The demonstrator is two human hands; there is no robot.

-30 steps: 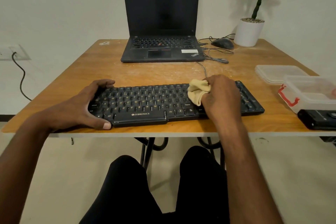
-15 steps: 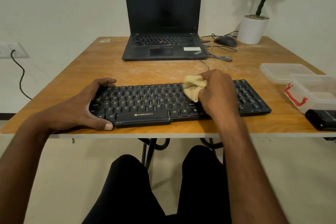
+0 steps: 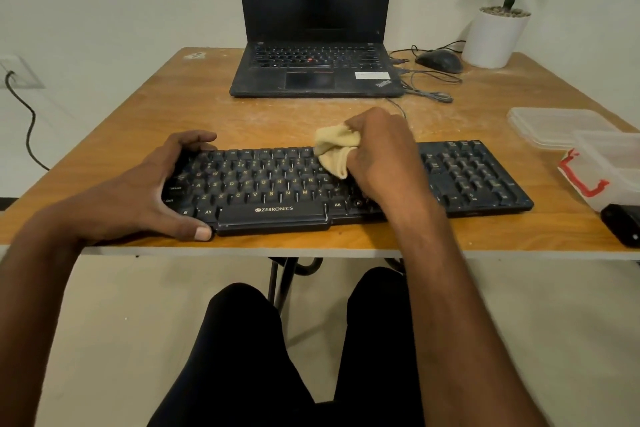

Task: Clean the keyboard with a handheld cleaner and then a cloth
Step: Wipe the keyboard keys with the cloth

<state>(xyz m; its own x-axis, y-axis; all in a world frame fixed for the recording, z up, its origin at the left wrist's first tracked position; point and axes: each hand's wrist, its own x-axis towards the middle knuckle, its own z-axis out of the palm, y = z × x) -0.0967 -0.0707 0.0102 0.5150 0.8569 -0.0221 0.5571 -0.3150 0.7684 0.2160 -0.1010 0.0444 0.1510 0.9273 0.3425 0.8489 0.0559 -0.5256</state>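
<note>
A black Zebronics keyboard (image 3: 277, 191) lies along the front edge of the wooden table (image 3: 242, 114). My left hand (image 3: 152, 191) grips the keyboard's left end, fingers over the back edge and thumb at the front corner. My right hand (image 3: 381, 156) holds a bunched tan cloth (image 3: 334, 149) and presses it on the keys right of the middle, near the top rows. A black handheld cleaner (image 3: 623, 224) lies at the table's right front edge, partly cut off by the frame.
An open black laptop (image 3: 315, 69) stands behind the keyboard. A mouse (image 3: 440, 61), cables and a white plant pot (image 3: 495, 38) are at the back right. A clear plastic box with a red latch (image 3: 609, 166) and its lid (image 3: 554, 126) sit at the right.
My right hand has moved the cloth leftward and toward the keyboard's back rows. My left hand has stayed on the left end.
</note>
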